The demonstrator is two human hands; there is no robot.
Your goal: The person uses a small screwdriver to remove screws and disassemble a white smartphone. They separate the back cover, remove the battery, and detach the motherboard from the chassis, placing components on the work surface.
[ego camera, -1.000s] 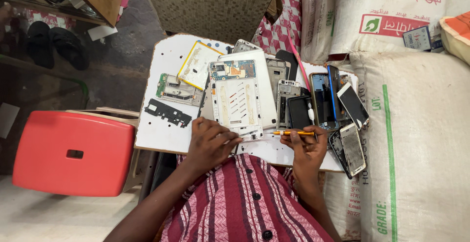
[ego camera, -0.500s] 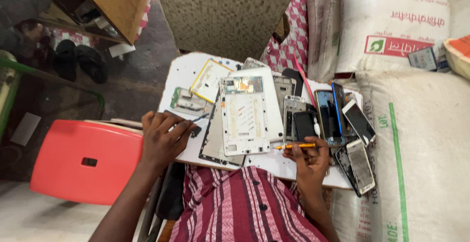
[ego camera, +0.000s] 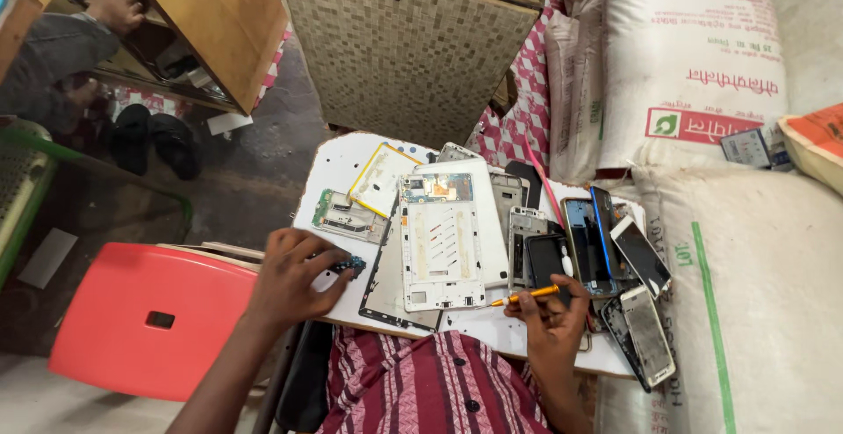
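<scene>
Head view: a small dark component (ego camera: 348,265) is pinched by the left hand (ego camera: 294,278) at the desk's (ego camera: 329,166) near-left edge and is best lifted gently, while an orange screwdriver (ego camera: 525,294) is gripped by the right hand (ego camera: 553,320).

On the white worktop (ego camera: 527,333) lies one large opened tablet frame (ego camera: 442,241), white, with one dark screen panel (ego camera: 386,289) tucked under its left edge. Left of it sit one green circuit board (ego camera: 347,215) and one yellow-edged flat battery (ego camera: 382,179). To the right are about seven phones or phone shells in a cluster; the exact count is hard to tell where they overlap. There is one orange-handled screwdriver (ego camera: 527,294) and one small dark part (ego camera: 348,265). Two hands show: one left hand (ego camera: 294,278) and one right hand (ego camera: 553,320). Beside the worktop stand one red stool (ego camera: 149,320), two large white sacks (ego camera: 694,74) and one pair of black sandals (ego camera: 154,140).
</scene>
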